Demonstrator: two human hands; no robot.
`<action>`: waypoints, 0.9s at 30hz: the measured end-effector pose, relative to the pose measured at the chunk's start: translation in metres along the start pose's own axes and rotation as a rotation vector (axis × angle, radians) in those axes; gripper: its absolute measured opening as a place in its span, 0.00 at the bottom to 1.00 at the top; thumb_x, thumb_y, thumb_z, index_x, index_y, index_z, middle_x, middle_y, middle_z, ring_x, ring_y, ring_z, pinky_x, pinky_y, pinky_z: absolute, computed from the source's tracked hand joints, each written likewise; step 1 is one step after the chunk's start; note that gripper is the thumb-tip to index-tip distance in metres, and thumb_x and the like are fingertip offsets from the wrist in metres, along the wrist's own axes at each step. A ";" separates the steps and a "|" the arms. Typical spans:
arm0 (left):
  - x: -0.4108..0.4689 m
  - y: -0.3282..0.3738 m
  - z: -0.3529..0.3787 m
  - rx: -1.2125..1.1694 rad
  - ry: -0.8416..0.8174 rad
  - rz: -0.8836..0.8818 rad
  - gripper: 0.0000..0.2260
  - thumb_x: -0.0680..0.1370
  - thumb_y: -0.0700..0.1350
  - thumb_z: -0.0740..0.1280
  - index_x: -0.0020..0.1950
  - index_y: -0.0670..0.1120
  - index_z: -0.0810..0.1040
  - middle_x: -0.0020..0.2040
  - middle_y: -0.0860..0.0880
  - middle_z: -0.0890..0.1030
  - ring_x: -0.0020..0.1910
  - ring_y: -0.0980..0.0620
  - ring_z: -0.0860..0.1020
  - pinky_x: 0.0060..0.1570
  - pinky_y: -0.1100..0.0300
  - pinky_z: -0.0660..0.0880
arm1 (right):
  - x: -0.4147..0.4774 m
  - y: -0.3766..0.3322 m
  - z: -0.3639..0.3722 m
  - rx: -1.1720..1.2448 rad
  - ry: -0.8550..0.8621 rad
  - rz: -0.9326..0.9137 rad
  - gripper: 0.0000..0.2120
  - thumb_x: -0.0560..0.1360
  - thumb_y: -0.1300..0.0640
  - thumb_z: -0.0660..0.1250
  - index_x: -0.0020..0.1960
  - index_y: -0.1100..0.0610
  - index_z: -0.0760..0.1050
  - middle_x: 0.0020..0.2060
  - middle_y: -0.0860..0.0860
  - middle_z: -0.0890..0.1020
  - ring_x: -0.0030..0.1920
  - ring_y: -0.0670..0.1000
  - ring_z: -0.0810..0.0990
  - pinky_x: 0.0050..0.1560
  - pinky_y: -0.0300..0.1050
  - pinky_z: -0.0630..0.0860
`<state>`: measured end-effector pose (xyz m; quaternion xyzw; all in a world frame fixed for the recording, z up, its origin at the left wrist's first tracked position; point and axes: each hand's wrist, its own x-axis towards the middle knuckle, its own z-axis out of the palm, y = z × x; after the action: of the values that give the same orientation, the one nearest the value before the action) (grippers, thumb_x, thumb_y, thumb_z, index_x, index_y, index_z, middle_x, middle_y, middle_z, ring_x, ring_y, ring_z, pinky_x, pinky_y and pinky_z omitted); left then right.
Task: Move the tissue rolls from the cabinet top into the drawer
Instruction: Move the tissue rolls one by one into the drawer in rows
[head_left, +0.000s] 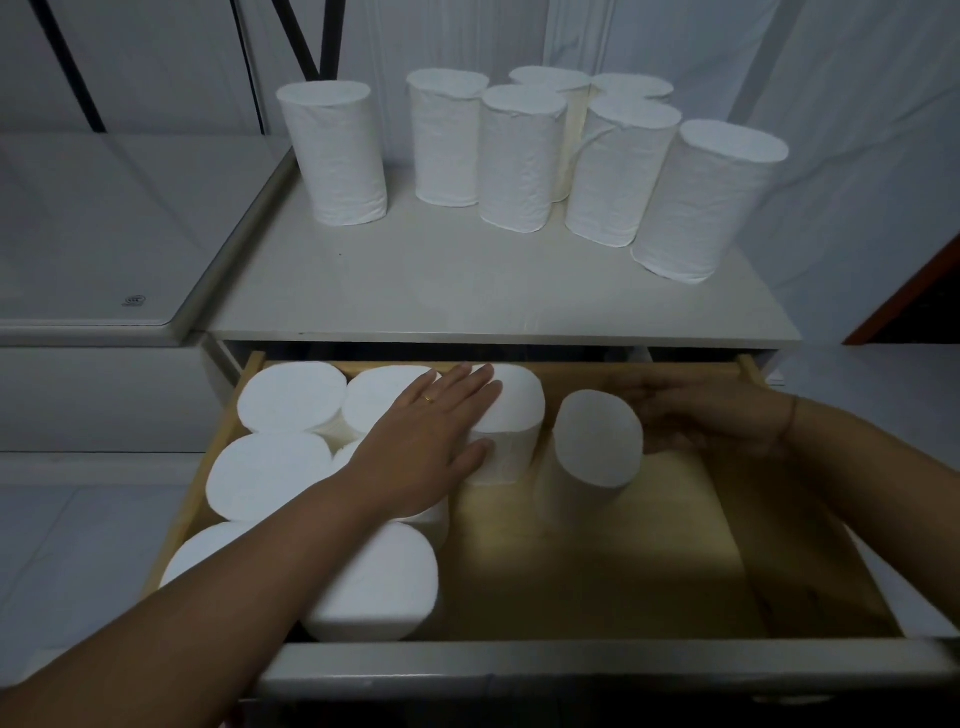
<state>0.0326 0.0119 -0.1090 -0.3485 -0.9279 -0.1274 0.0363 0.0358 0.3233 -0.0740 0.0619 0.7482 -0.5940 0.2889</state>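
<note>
While seven tissue rolls (519, 156) stand upright on the cabinet top (467, 291), the stowed rolls (270, 475) fill the left side of the open drawer (623, 561) below. The left hand (421, 441) lies flat, fingers straight, on a back roll (511, 410). Just beside it a tilted roll (597, 441) meets the right hand (711, 421) — too dim and blurred to tell whether it grips.

My left hand (426, 441) lies flat on an upright roll (511, 415) in the drawer (675, 545); just right of its fingertips (483, 373) my right hand (711, 421) holds a tilted roll (597, 441). Beyond the fingers, seven rolls (519, 156) stand.
</note>
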 end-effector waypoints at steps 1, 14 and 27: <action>0.000 0.000 0.000 0.003 0.002 -0.002 0.25 0.81 0.55 0.55 0.77 0.53 0.53 0.78 0.54 0.52 0.76 0.57 0.47 0.71 0.63 0.37 | 0.002 -0.004 0.002 -0.014 -0.006 -0.001 0.19 0.75 0.59 0.65 0.65 0.51 0.72 0.60 0.52 0.79 0.58 0.53 0.79 0.50 0.49 0.81; 0.000 0.001 -0.001 -0.016 0.001 0.001 0.25 0.81 0.54 0.55 0.77 0.51 0.55 0.77 0.53 0.53 0.76 0.56 0.48 0.72 0.61 0.39 | 0.006 -0.003 0.027 -0.368 -0.034 0.165 0.28 0.65 0.42 0.70 0.62 0.45 0.67 0.56 0.49 0.76 0.51 0.53 0.80 0.42 0.47 0.83; 0.000 0.005 -0.007 -0.049 -0.049 -0.025 0.26 0.80 0.58 0.45 0.77 0.51 0.54 0.78 0.53 0.52 0.76 0.56 0.47 0.73 0.59 0.40 | -0.008 0.026 0.079 -0.021 -0.057 0.156 0.28 0.57 0.38 0.70 0.53 0.45 0.65 0.52 0.52 0.74 0.47 0.56 0.83 0.43 0.47 0.83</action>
<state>0.0360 0.0138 -0.1011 -0.3409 -0.9293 -0.1422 0.0032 0.0824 0.2600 -0.1020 0.1001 0.7388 -0.5632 0.3562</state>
